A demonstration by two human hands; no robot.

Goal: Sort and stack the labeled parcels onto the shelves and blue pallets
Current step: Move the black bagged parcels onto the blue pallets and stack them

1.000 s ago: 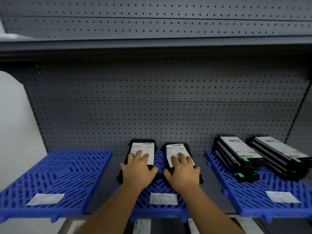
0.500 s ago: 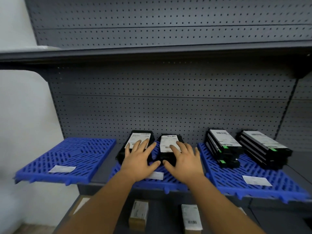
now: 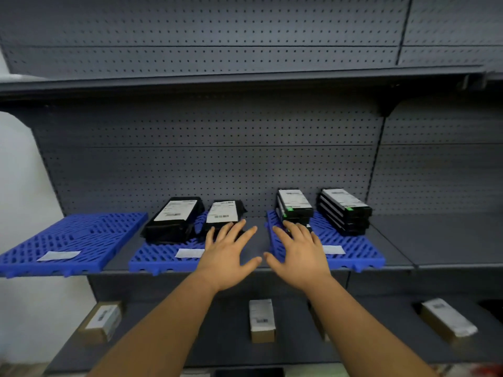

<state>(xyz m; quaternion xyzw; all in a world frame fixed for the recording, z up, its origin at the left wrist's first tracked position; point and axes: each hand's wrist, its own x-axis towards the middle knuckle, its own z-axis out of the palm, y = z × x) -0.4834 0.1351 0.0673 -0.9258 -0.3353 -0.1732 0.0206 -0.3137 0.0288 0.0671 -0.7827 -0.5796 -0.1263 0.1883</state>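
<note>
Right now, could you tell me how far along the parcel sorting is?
Done: two black parcels lie side by side on the middle pallet, and two stacks sit on the right pallet. In hand: nothing; the left hand and right hand are open and hold nothing. Left: the left pallet has no parcels, and boxes wait on the lower shelf.

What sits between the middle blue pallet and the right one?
Head view: only bare grey shelf separates the middle pallet from the right pallet; no parcel lies there.
</note>
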